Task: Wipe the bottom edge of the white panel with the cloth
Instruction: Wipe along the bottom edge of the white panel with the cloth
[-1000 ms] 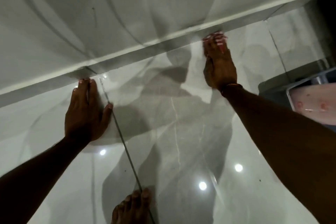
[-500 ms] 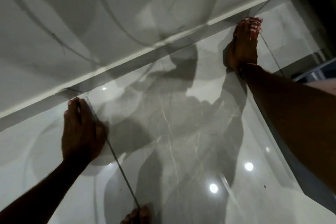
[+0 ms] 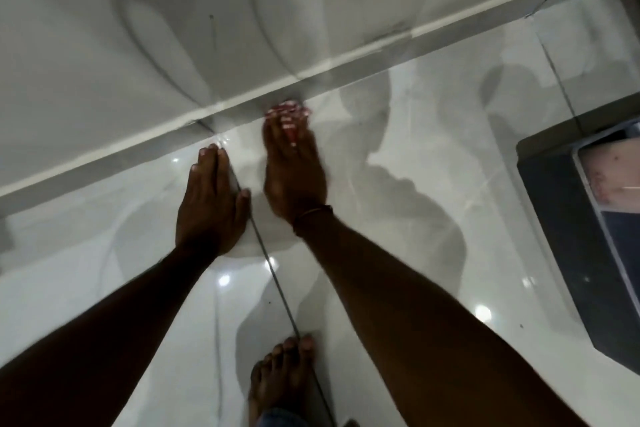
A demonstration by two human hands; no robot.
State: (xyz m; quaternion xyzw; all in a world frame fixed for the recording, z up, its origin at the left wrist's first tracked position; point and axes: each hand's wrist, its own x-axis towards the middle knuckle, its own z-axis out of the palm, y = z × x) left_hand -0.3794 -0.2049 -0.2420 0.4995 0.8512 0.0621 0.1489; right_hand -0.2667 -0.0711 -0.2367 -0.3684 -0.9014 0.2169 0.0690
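The white panel (image 3: 173,45) fills the upper half of the view, and its bottom edge (image 3: 311,68) runs diagonally from lower left to upper right above a dark gap. My right hand (image 3: 294,166) presses a red-and-white patterned cloth (image 3: 287,113) against the floor just under that edge. Most of the cloth is hidden under my fingers. My left hand (image 3: 211,198) lies flat on the glossy floor beside the right one, fingers together, holding nothing.
The glossy marble-look floor tiles (image 3: 415,184) have a dark grout line (image 3: 277,281) running toward my bare foot (image 3: 280,378) at the bottom. A dark box-like object with a pinkish inside (image 3: 588,218) stands at the right edge.
My right hand has slid the cloth leftward along the panel's bottom edge, from far right to close beside my left hand. The view has shifted; my left hand stays planted.
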